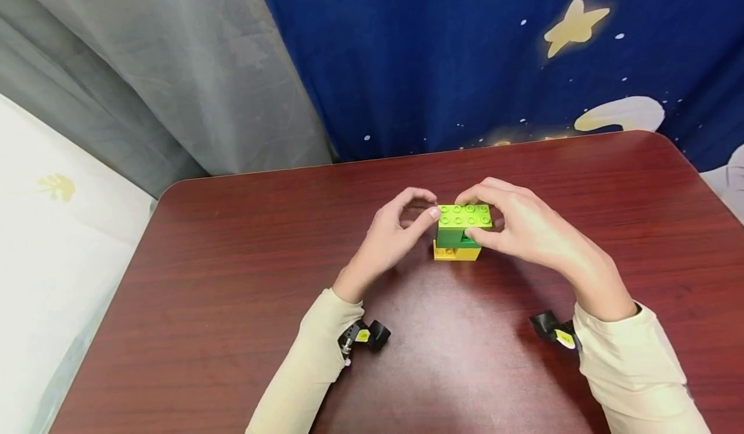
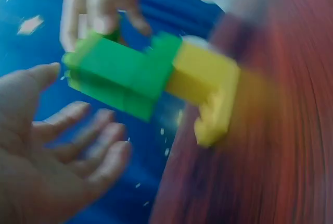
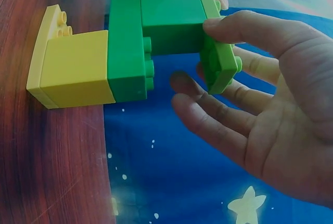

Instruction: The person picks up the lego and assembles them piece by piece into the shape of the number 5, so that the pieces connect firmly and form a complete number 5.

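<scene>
Reddish-brown wood grain covers the tabletop (image 1: 232,279), and near its middle a small stack of toy bricks is seen from the head camera. A yellow brick (image 1: 456,252) is set at the bottom so the stack sits flat, a dark green brick (image 1: 450,237) is pressed onto it, and a lime green brick (image 1: 464,216) is laid across the top, studs up. The left hand (image 1: 389,237) is kept at the left end of the top brick, its thumb tip touching that end and the other fingers arched over nothing, so the stack seems steadied rather than gripped. The right hand (image 1: 523,227) is curled round the right end, forefinger on the top edge and thumb on the front face, apparently so the top brick can be pressed or pulled squarely. Blue star-patterned cloth (image 1: 465,53) is hung behind the tabletop.

From the left wrist, blurred, the left hand's fingers (image 2: 99,135) are shown spread and relaxed just beside the green bricks (image 2: 125,75), with nothing held.

From the right wrist, the lime brick (image 3: 221,65) is pinched between thumb (image 3: 250,28) and the fingers below, while the yellow brick (image 3: 73,67) is rested on the wood.
</scene>
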{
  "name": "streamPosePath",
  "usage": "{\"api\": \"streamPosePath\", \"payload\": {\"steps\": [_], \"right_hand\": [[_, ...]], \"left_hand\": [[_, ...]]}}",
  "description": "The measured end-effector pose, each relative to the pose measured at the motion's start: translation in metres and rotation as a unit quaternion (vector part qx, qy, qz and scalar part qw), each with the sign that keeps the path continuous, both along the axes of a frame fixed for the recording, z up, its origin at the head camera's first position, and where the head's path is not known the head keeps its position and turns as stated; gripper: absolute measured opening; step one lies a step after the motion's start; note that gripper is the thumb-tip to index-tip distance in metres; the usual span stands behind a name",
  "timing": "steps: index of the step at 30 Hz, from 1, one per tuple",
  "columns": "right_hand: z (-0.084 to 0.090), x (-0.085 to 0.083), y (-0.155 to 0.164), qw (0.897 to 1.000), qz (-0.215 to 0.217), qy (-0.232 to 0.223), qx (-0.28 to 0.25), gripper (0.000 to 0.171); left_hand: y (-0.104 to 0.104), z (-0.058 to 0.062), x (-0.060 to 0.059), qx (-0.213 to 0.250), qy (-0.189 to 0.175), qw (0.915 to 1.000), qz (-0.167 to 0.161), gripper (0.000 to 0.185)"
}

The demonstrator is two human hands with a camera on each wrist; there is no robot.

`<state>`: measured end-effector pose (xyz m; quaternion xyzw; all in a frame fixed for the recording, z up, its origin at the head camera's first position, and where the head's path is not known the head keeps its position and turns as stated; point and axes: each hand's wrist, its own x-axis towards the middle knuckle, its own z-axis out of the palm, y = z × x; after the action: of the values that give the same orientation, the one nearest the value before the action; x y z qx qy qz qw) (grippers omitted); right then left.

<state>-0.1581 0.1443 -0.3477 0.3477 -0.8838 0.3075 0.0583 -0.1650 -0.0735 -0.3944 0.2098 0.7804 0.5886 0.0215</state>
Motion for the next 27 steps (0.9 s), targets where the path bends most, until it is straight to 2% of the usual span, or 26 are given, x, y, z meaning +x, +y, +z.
{"api": "streamPosePath", "payload": {"steps": [1,3,5,7,11,13,17,19,22,27], "right_hand": [[0.000,0.000,0.000,1.000,-0.001,0.003,0.001,0.033],[0.001,0.000,0.000,1.000,-0.002,0.007,0.006,0.033],[0.002,0.001,0.001,1.000,-0.004,0.000,0.011,0.033],[0.002,0.001,0.002,1.000,-0.005,-0.012,0.019,0.036],[0.004,0.002,0.005,0.997,-0.014,-0.051,0.048,0.047],[0.005,0.003,0.007,0.995,-0.024,-0.073,0.071,0.053],[0.004,0.001,0.011,0.986,-0.052,-0.103,0.120,0.062],[0.003,0.000,0.012,0.982,-0.061,-0.109,0.140,0.064],[0.000,-0.002,0.014,0.975,-0.068,-0.137,0.160,0.062],[-0.007,-0.005,0.015,0.967,-0.056,-0.200,0.148,0.055]], "left_hand": [[0.000,0.001,0.000,-0.009,0.049,0.9988,0.002,0.028],[0.000,0.001,0.001,-0.024,0.139,0.9899,0.007,0.031],[0.000,0.001,0.001,-0.031,0.201,0.9791,0.003,0.035],[0.000,0.000,0.001,-0.038,0.243,0.9694,0.000,0.041],[0.000,-0.002,0.000,-0.059,0.303,0.9511,-0.002,0.050],[-0.002,-0.003,0.000,-0.084,0.335,0.9384,0.002,0.053],[-0.003,-0.005,-0.001,-0.145,0.380,0.9134,0.000,0.058],[-0.004,-0.007,-0.001,-0.174,0.390,0.9043,-0.003,0.058],[-0.005,-0.009,0.000,-0.202,0.390,0.8982,-0.011,0.059],[-0.006,-0.010,0.003,-0.233,0.389,0.8912,-0.008,0.058]]}}
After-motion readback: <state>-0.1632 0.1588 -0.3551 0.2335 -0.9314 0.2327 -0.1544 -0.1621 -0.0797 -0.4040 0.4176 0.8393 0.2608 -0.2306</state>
